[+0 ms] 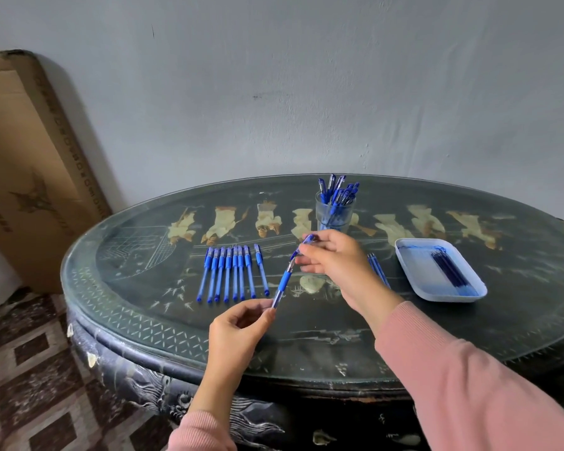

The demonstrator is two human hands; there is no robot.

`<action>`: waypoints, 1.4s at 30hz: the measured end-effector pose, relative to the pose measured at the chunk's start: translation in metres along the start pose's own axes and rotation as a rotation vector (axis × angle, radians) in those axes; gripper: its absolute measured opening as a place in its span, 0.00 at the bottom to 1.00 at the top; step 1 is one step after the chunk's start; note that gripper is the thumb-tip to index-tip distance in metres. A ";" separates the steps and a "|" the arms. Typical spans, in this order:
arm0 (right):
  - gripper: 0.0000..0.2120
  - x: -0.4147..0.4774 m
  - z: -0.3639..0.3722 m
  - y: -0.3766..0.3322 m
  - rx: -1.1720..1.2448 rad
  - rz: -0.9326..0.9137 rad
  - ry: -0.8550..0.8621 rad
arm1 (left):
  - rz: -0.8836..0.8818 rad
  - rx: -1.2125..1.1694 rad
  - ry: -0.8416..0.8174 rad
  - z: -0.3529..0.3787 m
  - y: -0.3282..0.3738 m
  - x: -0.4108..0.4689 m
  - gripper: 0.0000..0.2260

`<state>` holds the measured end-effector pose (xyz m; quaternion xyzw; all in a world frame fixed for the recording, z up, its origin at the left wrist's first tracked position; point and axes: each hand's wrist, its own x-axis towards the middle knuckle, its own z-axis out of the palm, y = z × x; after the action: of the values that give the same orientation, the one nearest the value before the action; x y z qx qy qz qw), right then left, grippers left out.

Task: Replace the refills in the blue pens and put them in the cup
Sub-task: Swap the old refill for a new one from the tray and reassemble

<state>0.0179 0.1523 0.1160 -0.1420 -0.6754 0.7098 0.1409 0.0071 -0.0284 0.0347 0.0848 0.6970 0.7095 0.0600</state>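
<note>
Now left hand (238,323) fingers, right hand (334,255) fingers pinch blue pen (284,280); box (30,164) print unreadable.

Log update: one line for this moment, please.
left hand: pinches pen | right hand: pinches same pen's far end | cup: holds pens | pen row: on table

Person, two arms in view. Both wear long pink sleeves of soft, fine knit, plain. The left sleeve (197,432) shows only near its cuff, which ends at the wrist. The right sleeve (469,385) covers the whole forearm, lightly creased. The left grip (236,333) and right grip (336,258) are bare.
</note>
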 end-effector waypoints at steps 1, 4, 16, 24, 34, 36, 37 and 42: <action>0.07 0.000 0.001 0.000 -0.035 -0.005 -0.012 | 0.001 -0.001 0.002 0.000 0.000 0.000 0.05; 0.07 0.001 0.003 0.003 -0.135 -0.001 -0.042 | 0.002 0.002 0.002 0.001 0.000 0.000 0.05; 0.11 -0.001 0.015 0.014 -0.288 -0.119 -0.084 | 0.006 0.015 -0.027 0.001 -0.001 0.001 0.06; 0.11 -0.005 0.013 0.021 -0.268 -0.096 -0.075 | -0.001 0.025 -0.026 0.000 -0.005 0.004 0.07; 0.11 -0.009 0.022 0.015 -0.284 -0.099 -0.108 | 0.008 -0.002 -0.012 -0.002 -0.007 0.005 0.07; 0.11 -0.010 0.021 0.015 -0.311 -0.107 -0.124 | 0.015 0.005 -0.017 -0.001 -0.007 0.005 0.08; 0.11 -0.011 0.021 0.015 -0.326 -0.107 -0.130 | 0.019 0.010 -0.019 -0.001 -0.006 0.004 0.08; 0.14 -0.013 0.020 0.017 -0.281 -0.059 -0.090 | 0.087 0.080 -0.007 0.000 -0.010 0.005 0.07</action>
<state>0.0223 0.1281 0.1001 -0.1083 -0.7777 0.6094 0.1099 0.0017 -0.0267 0.0244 0.1198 0.7202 0.6828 0.0283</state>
